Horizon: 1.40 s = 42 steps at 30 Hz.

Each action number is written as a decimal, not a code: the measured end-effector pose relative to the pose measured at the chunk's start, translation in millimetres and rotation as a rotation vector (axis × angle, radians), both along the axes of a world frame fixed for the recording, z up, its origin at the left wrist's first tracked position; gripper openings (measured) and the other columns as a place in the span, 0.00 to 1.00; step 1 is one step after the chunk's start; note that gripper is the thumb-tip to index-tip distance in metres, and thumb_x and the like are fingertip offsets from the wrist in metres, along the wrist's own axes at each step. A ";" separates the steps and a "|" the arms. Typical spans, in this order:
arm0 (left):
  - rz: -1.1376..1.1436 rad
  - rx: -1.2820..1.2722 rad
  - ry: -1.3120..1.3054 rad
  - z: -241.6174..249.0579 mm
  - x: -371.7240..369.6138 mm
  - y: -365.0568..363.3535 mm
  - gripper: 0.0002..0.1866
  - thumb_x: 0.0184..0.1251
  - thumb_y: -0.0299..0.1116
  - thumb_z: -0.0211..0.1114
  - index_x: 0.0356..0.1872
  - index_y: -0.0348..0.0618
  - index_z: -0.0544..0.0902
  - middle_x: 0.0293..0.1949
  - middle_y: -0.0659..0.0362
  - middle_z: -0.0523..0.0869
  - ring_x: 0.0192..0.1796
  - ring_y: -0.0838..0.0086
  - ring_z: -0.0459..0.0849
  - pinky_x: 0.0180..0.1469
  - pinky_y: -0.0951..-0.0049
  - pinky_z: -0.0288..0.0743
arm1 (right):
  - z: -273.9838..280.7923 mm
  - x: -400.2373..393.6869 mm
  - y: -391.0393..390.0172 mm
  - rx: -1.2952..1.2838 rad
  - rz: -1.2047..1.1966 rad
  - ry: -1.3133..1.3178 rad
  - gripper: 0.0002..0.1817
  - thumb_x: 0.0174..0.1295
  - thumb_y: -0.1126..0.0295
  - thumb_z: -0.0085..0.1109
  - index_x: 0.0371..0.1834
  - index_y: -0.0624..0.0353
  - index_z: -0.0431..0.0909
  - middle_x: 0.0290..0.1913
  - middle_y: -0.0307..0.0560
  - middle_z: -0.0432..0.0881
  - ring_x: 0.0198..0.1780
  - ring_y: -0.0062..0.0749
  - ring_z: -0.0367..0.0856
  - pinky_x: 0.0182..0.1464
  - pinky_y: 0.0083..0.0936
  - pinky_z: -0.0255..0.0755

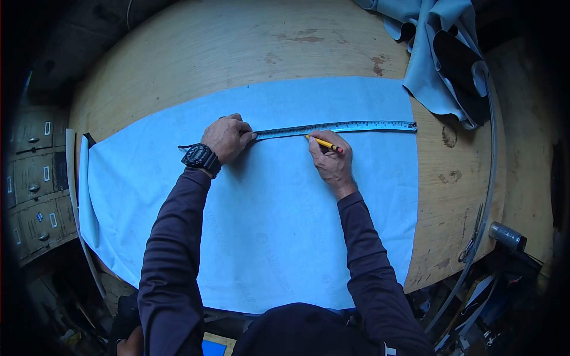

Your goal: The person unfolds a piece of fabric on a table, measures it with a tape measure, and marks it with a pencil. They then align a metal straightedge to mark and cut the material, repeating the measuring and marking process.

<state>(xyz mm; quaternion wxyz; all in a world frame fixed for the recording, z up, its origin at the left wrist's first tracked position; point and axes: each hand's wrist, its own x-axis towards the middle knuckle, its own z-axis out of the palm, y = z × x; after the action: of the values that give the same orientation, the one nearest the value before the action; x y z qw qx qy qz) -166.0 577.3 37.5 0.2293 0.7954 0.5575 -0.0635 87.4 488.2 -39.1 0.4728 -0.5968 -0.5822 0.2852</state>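
Note:
A large light-blue sheet (285, 219) lies spread over the wooden table (237, 47). Across its upper part runs a metal ruler or tape (356, 126), its right end at the sheet's right edge. My left hand (226, 139), with a black watch (200, 158) on the wrist, is closed on the ruler's left end. In my right hand (333, 163) is a yellow pencil (325, 143), pinched between the fingers, its tip at the ruler's lower edge near the middle.
Crumpled blue and dark material (442, 59) lies at the table's upper right. Scissors (467, 250) and a metal cup (507, 236) are at the right edge. Labelled drawers (35, 172) stand at the left. Part of a person's hand (132, 343) shows at the bottom left.

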 end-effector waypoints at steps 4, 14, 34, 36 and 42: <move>0.081 0.004 -0.108 -7.9 -9.0 1.7 0.16 0.75 0.45 0.66 0.45 0.44 0.93 0.45 0.54 0.89 0.47 0.58 0.87 0.52 0.59 0.81 | -0.6 -3.8 0.6 -0.027 -0.022 0.043 0.04 0.66 0.72 0.66 0.38 0.61 0.86 0.36 0.47 0.89 0.38 0.39 0.88 0.41 0.32 0.81; 0.289 0.022 -0.341 -20.8 -26.6 2.8 0.20 0.74 0.49 0.66 0.46 0.41 0.92 0.43 0.51 0.88 0.44 0.58 0.86 0.49 0.61 0.79 | 6.7 -4.6 -0.2 -0.023 -0.040 0.011 0.04 0.67 0.71 0.67 0.38 0.60 0.86 0.36 0.46 0.88 0.38 0.39 0.86 0.40 0.34 0.80; 0.497 0.111 -0.551 -25.1 -60.5 -243.2 0.17 0.74 0.41 0.68 0.35 0.33 0.87 0.32 0.49 0.84 0.36 0.60 0.82 0.41 0.62 0.74 | 26.4 154.8 -205.4 -0.057 -0.483 -0.352 0.10 0.74 0.72 0.58 0.52 0.65 0.83 0.45 0.57 0.85 0.48 0.54 0.84 0.53 0.40 0.78; 0.553 0.129 -0.552 -25.7 -80.5 -312.8 0.14 0.74 0.36 0.68 0.35 0.32 0.86 0.32 0.50 0.84 0.36 0.62 0.82 0.42 0.63 0.74 | 19.1 192.0 -244.6 -0.158 -0.630 -0.446 0.14 0.69 0.69 0.65 0.53 0.65 0.82 0.46 0.57 0.85 0.49 0.55 0.83 0.54 0.44 0.77; 0.757 0.054 -0.520 -34.1 -128.7 -425.1 0.14 0.74 0.36 0.69 0.37 0.31 0.87 0.30 0.57 0.83 0.33 0.73 0.77 0.39 0.69 0.72 | 39.5 191.9 -231.8 -0.483 -0.554 -0.563 0.19 0.58 0.64 0.74 0.51 0.58 0.84 0.46 0.58 0.88 0.52 0.57 0.85 0.54 0.45 0.78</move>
<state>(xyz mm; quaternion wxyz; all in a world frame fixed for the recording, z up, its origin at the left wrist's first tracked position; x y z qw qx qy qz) -294.7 152.2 3.4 0.3476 0.5311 0.7342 0.2410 279.3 256.4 0.4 0.2022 -0.8772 -0.4232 0.1023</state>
